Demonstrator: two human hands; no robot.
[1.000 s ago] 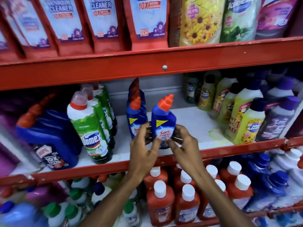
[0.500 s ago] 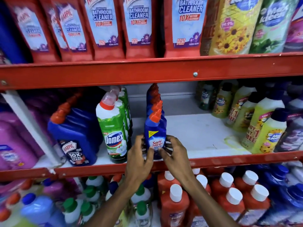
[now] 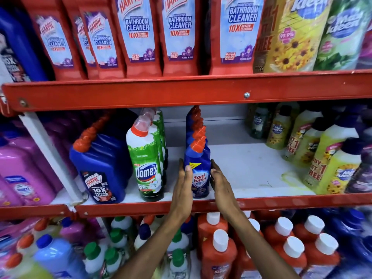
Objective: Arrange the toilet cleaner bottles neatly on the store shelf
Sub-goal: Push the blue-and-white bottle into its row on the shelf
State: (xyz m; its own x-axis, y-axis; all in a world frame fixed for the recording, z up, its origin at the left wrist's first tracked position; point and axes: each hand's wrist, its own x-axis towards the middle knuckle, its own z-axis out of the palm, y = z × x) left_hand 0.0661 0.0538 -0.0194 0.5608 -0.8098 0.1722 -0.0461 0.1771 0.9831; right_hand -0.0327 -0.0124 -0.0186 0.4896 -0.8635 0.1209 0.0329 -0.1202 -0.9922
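A blue Sani Fresh toilet cleaner bottle [image 3: 199, 170] with an orange cap stands upright at the front of the middle shelf [image 3: 281, 202]. Behind it runs a straight row of the same blue bottles [image 3: 196, 127]. My left hand [image 3: 183, 186] presses the bottle's left side, thumb on its label. On its right side lies my right hand [image 3: 220, 184], fingers flat against it. To the left stand a row of green Domex bottles [image 3: 148, 164] and a row of blue Harpic bottles [image 3: 100, 166].
Bare white shelf board [image 3: 251, 168] lies right of the Sani Fresh row, then yellow Max Kleen bottles [image 3: 332, 168]. Red Harpic bathroom cleaner bottles [image 3: 179, 35] fill the shelf above. Red bottles with white caps [image 3: 219, 254] stand on the shelf below. Pink bottles [image 3: 22, 172] sit far left.
The front Sani Fresh bottle has slid left from beside the row into line with it, both hands staying on it. My view has shifted left and closer.
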